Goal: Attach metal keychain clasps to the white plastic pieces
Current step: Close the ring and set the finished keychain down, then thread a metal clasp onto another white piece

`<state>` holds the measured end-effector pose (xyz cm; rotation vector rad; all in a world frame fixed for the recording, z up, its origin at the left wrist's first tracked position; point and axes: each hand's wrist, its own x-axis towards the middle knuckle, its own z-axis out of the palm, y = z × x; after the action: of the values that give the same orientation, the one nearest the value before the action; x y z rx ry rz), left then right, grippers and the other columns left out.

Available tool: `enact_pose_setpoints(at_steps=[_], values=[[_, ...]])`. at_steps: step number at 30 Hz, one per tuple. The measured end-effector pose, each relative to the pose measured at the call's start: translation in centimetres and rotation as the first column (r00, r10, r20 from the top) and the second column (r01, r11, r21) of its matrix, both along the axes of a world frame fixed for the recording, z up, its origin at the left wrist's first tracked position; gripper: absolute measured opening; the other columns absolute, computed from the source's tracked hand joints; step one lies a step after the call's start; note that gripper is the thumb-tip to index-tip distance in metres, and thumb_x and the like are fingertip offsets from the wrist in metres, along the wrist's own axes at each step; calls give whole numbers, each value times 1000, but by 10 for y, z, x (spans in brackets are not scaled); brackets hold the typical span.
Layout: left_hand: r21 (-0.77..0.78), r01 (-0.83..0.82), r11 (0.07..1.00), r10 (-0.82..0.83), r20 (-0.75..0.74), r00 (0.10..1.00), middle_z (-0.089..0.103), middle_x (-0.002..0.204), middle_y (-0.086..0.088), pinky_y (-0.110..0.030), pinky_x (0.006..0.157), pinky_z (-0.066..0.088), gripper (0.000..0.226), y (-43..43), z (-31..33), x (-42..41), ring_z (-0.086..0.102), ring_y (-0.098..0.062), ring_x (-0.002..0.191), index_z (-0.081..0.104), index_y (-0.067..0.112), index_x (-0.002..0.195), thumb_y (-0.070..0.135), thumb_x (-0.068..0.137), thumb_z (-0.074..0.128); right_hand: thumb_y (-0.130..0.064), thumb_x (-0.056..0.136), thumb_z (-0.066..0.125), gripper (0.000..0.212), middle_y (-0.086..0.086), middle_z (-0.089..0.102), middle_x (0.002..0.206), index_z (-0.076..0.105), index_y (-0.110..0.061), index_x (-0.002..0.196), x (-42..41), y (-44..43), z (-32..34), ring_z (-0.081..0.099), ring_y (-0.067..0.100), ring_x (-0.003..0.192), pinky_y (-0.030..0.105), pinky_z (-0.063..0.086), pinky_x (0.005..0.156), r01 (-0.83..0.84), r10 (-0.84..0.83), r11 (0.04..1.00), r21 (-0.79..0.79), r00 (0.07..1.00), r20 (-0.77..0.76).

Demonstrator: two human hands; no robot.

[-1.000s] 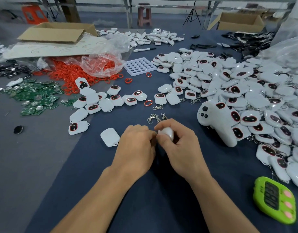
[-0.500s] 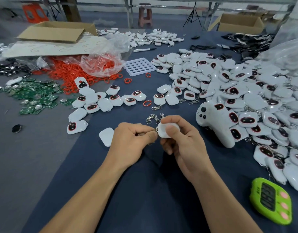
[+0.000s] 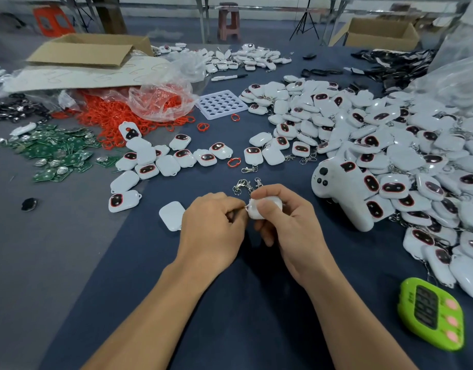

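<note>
The right grip [image 3: 291, 231] stays curled around the white plastic piece [image 3: 266, 208], thumb across its top. The piece shows more than it did a second ago. The left grip [image 3: 211, 231] still pinches a metal clasp [image 3: 246, 207] at the piece's left corner. Loose clasps [image 3: 243, 185] lie on the tabletop [image 3: 256, 303] just beyond both.

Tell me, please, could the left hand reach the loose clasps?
Probably yes: the loose clasps lie just beyond the left hand, nothing between, though it is pinching a clasp at the white piece.

Assembly workshop: heaped white plastic pieces [image 3: 363, 124]
</note>
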<state>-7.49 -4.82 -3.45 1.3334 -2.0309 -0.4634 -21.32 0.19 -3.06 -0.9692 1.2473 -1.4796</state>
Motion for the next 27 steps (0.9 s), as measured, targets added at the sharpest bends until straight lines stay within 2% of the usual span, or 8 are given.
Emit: enact_pose_setpoints(at_steps=[3,6,10,13,17,23,24,27], values=[[-16,-99,995,95,-145,985,52,65,12,-26,68,42,16,0,1,1,52,-9,74,72,36,77,21,83,74,-12,87,60,23,7,67,73,76,-21,102,-2,-1,0,53,19,57,26,43,48,11,-12,1000,24,998,68],[-89,-241,966,217,-217,952,62,83,18,-28,86,40,30,1,4,7,52,-9,87,73,37,106,19,82,71,-3,88,62,23,11,70,77,72,-15,104,-5,-3,0,57,20,59,28,45,56,34,-40,998,48,991,124],[-175,-433,884,446,41,894,68,121,5,-34,99,30,39,-6,4,34,54,-23,115,71,27,123,26,84,67,-2,70,53,31,13,75,90,71,-10,94,-8,-2,-1,71,21,79,26,52,68,41,-49,997,59,989,140],[81,-501,861,489,135,862,59,130,10,-36,88,37,30,-12,-2,53,50,-21,119,71,33,115,37,86,62,-1,72,51,36,13,76,96,72,-10,99,-9,-2,0,74,21,87,25,55,72,23,-29,999,44,988,150],[104,-324,940,313,111,943,55,125,15,-25,84,34,26,-13,-8,48,56,-13,110,70,33,115,27,92,61,14,91,47,36,19,76,101,72,-6,106,-10,-2,4,76,28,91,29,60,75,-17,-1,998,68,966,257],[171,-138,976,161,-128,979,61,114,27,-9,87,34,70,-10,-7,51,54,4,100,48,49,142,16,85,71,14,96,50,26,21,77,99,69,5,109,-9,2,18,78,29,84,33,63,71,-89,7,974,210,932,362],[191,-136,972,164,-142,976,63,109,27,-5,82,34,70,-10,-6,52,56,4,98,47,52,141,19,85,72,14,94,51,25,21,78,97,71,5,106,-14,2,24,78,28,83,33,64,71,-46,-41,982,183,894,447],[232,-156,960,201,-188,961,68,101,28,-7,80,38,60,-14,-5,55,59,8,96,56,54,132,27,82,76,3,88,58,28,15,77,114,77,0,108,-45,6,44,77,22,103,34,63,81,189,-52,979,-81,606,794]])
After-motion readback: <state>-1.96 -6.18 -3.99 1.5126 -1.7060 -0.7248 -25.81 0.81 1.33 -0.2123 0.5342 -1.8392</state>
